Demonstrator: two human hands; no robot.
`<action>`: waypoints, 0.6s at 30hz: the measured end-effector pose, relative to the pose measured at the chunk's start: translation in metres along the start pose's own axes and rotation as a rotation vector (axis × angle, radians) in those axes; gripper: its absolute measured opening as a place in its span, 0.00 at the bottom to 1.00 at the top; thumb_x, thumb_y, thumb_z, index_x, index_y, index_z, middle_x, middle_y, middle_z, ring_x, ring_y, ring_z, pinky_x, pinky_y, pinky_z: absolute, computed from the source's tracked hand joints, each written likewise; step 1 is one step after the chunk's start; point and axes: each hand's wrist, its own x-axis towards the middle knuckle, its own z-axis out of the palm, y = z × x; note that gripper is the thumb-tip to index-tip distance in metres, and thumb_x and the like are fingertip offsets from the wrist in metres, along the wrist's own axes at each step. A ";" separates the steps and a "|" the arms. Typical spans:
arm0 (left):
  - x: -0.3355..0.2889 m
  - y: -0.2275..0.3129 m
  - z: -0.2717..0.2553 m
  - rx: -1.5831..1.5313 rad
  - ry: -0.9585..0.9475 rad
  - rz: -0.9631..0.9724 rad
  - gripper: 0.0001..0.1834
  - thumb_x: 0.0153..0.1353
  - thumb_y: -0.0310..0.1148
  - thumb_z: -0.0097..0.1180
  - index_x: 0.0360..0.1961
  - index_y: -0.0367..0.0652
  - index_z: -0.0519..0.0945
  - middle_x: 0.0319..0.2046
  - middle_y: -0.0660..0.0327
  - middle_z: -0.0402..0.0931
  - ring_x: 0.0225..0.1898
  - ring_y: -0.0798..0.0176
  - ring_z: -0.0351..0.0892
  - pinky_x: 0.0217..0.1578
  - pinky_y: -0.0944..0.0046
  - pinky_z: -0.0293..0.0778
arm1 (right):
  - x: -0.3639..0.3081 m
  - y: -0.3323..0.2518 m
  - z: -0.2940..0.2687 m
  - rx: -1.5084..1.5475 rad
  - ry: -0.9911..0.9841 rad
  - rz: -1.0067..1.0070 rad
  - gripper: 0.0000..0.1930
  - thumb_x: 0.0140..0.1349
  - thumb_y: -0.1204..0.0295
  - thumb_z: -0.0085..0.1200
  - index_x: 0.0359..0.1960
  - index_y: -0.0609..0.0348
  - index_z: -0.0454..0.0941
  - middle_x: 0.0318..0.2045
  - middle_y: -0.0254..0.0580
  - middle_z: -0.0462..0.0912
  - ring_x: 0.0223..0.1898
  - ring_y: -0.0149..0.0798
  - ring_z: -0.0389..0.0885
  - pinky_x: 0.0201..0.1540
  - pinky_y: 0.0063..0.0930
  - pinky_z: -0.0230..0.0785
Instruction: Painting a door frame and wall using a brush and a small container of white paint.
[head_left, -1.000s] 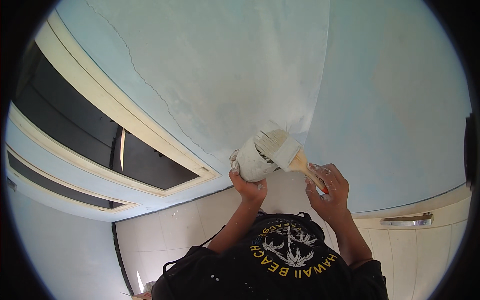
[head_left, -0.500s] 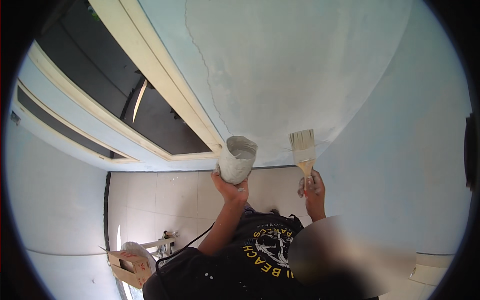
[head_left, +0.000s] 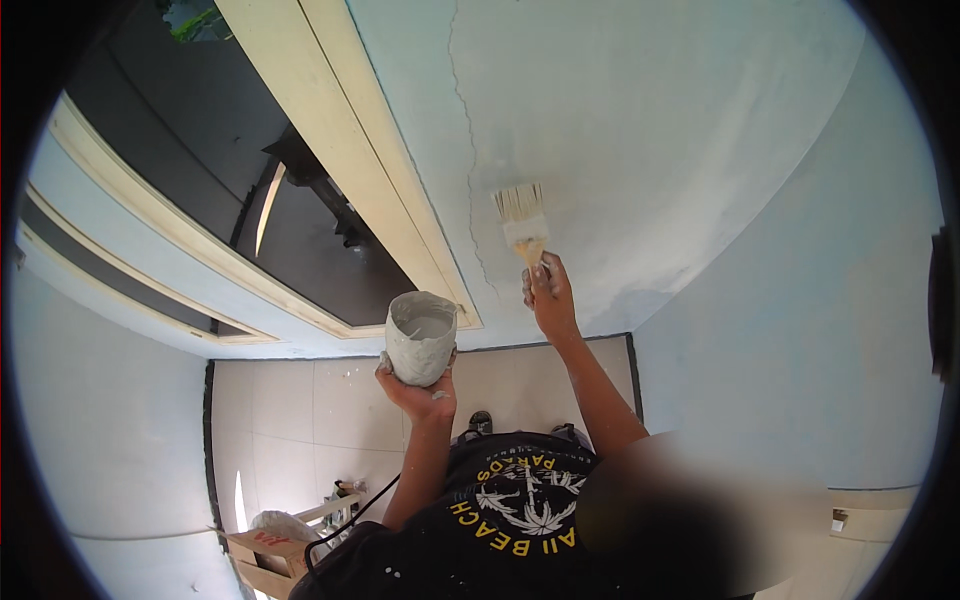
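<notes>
My left hand grips a paint-smeared pot from below and around its side. Pale grey-white paint shows inside its uneven rim. In my right hand is a wide flat paintbrush, held by its wooden handle with the bristles pointing up toward the wall. The bristles are coated pale and lie just right of a long crack in the light blue-grey wall. Whether the tips touch the wall I cannot tell. Both hands have paint smears.
A cream window frame with dark glass borders the wall on the left. Tiled floor lies below, edged by a dark skirting strip. At lower left stand a cardboard box and a plastic bag. Another wall rises at right.
My right hand has raised the paintbrush up and left, near the crack. My left hand and the pot sit lower and further left in view. The whole view has also shifted.
</notes>
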 end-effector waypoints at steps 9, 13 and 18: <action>0.030 0.006 -0.032 0.078 -0.101 -0.028 0.29 0.61 0.55 0.39 0.58 0.52 0.69 0.56 0.59 0.69 0.52 0.47 0.72 0.44 0.42 0.71 | 0.016 -0.028 -0.002 0.143 0.141 -0.099 0.12 0.75 0.67 0.40 0.54 0.58 0.68 0.28 0.30 0.70 0.23 0.20 0.64 0.24 0.17 0.60; 0.041 0.012 -0.040 0.091 -0.117 -0.081 0.29 0.61 0.55 0.39 0.58 0.51 0.69 0.56 0.59 0.69 0.53 0.48 0.71 0.46 0.42 0.70 | 0.008 -0.022 -0.004 0.100 0.190 -0.065 0.12 0.75 0.66 0.41 0.52 0.58 0.70 0.27 0.30 0.71 0.23 0.19 0.64 0.24 0.16 0.60; 0.044 0.016 -0.037 0.110 -0.144 -0.128 0.29 0.62 0.55 0.39 0.58 0.51 0.69 0.56 0.59 0.69 0.53 0.48 0.71 0.47 0.41 0.70 | -0.016 0.022 -0.021 0.013 0.273 0.009 0.13 0.74 0.63 0.44 0.52 0.58 0.70 0.26 0.29 0.71 0.21 0.19 0.64 0.22 0.15 0.59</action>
